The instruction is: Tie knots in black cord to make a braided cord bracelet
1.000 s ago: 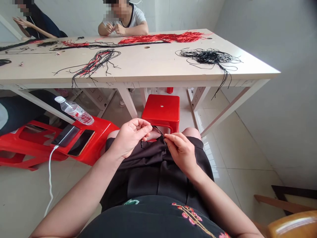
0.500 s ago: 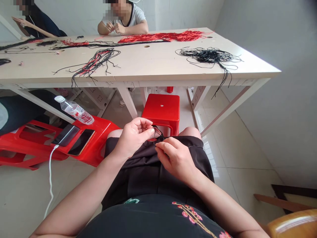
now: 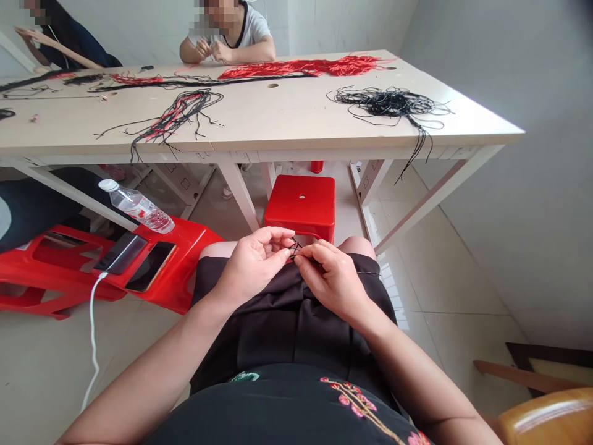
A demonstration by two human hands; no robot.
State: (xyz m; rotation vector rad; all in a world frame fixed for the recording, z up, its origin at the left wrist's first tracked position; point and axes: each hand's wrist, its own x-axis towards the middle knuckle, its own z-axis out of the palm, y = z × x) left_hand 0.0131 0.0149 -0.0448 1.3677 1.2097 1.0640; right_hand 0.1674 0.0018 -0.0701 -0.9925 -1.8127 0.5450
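Note:
My left hand [image 3: 252,262] and my right hand [image 3: 331,275] meet above my lap, over a black skirt [image 3: 287,321]. Both pinch a thin black cord [image 3: 293,248] between thumb and fingertips, and the fingertips almost touch. The cord forms a small loop between the two hands. A red plastic stool [image 3: 301,207] stands on the floor just beyond my knees.
A long pale table [image 3: 287,117] ahead carries a tangle of black cords [image 3: 386,104], a red-and-black bundle [image 3: 173,117] and red cords [image 3: 306,67]. Two people sit at its far side. On the left, a tipped red stool [image 3: 152,266] holds a water bottle [image 3: 136,206] and phones.
My right hand has moved up and left until its fingertips meet the left hand's. The loop of cord between them has grown smaller.

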